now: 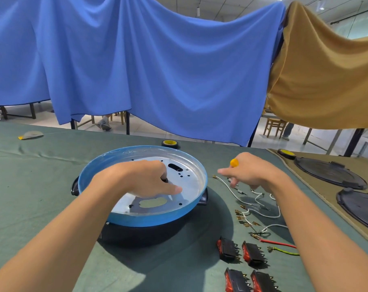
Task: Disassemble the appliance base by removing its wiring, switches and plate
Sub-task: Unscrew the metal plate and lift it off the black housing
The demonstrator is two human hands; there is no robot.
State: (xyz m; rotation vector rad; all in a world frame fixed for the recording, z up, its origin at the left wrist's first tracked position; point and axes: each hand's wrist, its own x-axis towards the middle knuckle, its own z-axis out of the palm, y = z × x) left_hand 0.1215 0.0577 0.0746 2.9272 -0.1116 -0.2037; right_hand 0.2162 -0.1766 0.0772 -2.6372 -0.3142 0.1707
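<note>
- Four red rocker switches [252, 253] lie nearest, low on the right of the green cloth [42, 186], already out of the appliance base [136, 220]; loose white wires [263, 216] with brass terminals, a red wire [277, 243] and a green-yellow wire [284, 251] lie just beyond them
- The base sits mid-table with its metal plate [191, 182] not yet lifted out of the blue rim; the left hand [145, 182] reaches in, fingers curled down onto a small dark part [164, 179], thumb flat on the plate
- The right hand [250, 173] hovers over the wires, clenched round a yellow-handled tool [234, 162], forefinger straight
- Risk: the plate's cut-outs and edge look sharp, so a hasty lift could nick fingers; levered one-handed, the base may skid or tip on the loose, wrinkled cloth
- Risk: the tool or a forearm could sweep the small terminals out of order
- Beyond: a tape roll [170, 143], black lids [330, 172] on a tan cloth [317, 192] at right, a blue drape [157, 70] and a tan drape [326, 81] hung behind, a wooden chair [274, 124] past them
</note>
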